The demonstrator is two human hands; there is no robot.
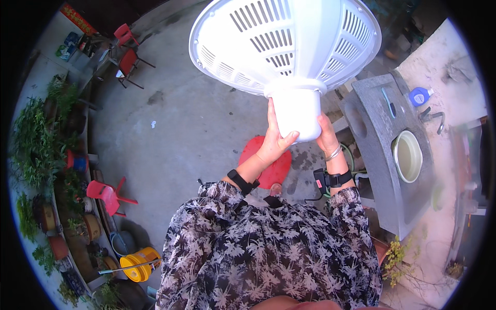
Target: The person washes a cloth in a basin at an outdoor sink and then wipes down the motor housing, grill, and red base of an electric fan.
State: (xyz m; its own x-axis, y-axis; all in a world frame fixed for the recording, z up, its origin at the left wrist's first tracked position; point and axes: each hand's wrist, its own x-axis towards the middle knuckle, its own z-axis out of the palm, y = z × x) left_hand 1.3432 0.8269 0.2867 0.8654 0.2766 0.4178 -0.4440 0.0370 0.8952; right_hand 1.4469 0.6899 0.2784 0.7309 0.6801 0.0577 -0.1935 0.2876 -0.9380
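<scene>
Person's left hand and right hand cup the neck of a white slotted dome, fingers wrapped partway. I see it held up ahead, left of the grey sink.

You have: grey floor, bearing two red chairs, upper left of frame; third chair, mid-left; yellow bucket, lower left; white scrap, left of centre; red oval object, below centre. You also have: stone sink, right, bearing blue tool, pale basin.

White slotted dish | narrow neck nearest, flaring outward | held aloft
</scene>
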